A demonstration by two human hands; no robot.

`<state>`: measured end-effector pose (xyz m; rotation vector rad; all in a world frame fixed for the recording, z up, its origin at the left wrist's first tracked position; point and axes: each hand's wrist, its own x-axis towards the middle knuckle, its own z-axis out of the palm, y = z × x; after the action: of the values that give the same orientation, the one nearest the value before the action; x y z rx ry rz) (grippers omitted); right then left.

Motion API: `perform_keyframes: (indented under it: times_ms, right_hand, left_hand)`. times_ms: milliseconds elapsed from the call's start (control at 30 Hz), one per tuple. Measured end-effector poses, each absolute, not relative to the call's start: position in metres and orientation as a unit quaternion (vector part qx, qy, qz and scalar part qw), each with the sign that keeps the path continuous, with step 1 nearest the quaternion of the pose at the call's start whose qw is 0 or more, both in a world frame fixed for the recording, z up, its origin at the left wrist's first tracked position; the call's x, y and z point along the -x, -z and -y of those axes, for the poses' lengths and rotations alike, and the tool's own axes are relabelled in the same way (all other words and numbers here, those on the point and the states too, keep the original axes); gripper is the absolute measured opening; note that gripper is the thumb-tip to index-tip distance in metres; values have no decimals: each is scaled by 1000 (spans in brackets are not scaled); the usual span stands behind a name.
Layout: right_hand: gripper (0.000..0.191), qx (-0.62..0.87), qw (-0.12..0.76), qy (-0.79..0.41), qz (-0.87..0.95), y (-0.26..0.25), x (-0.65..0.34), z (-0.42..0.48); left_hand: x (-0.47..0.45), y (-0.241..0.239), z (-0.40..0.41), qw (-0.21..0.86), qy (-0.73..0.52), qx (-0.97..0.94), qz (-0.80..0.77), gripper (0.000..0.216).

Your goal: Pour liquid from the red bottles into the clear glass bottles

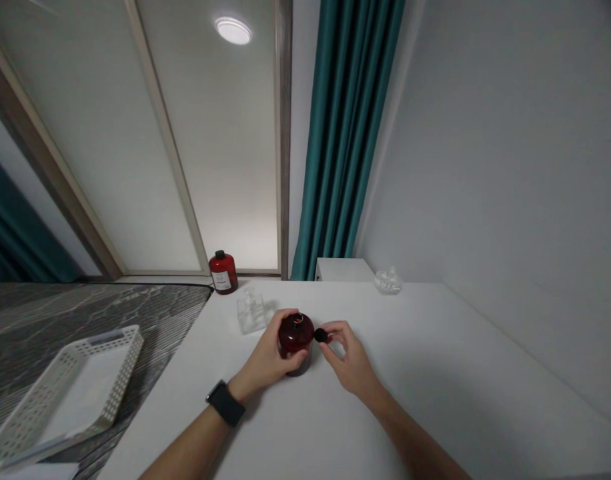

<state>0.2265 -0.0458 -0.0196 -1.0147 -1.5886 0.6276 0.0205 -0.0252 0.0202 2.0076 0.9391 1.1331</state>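
My left hand point(274, 353) is wrapped round a dark red glass bottle point(294, 335) standing on the white table. The bottle's narrow neck is uncovered at the top. Between the thumb and fingertips of my right hand point(348, 358) is a small black cap point(321, 335), held just right of the bottle's shoulder. Whether the cap touches the bottle I cannot tell. Behind my left hand stands a clear square glass bottle point(251, 313) with a clear stopper. A second red bottle point(223, 273), with a black cap and a white label, is at the table's far left corner.
A lidded clear glass dish point(388, 281) sits at the back right of the white table point(385, 407). Left of the table, a white perforated basket point(68, 393) rests on a grey patterned surface. A white box-like cabinet point(344, 269) and a teal curtain point(348, 133) are beyond the far edge.
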Motion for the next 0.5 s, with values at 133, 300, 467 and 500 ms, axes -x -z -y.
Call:
perform_keyframes:
  times_ms: [133,300,467,500]
  right_hand:
    - [17,406,557,-242,683,6,-225,44]
    - [23,397,549,-202,707,-23,-220,38]
    - [28,370,543,-177,732,-44,-206,28]
    - [28,366,544,-175,735,-46,-202,26]
  left_hand:
    - [-21,-21,26,329,-429,-759,-363,63]
    - [-17,-20,25,330,-428,-772,-333,61]
    - [-8,-22,24,326,-444,-780,-298,60]
    - [-6,-23,24,325,-447,-778,-299,59]
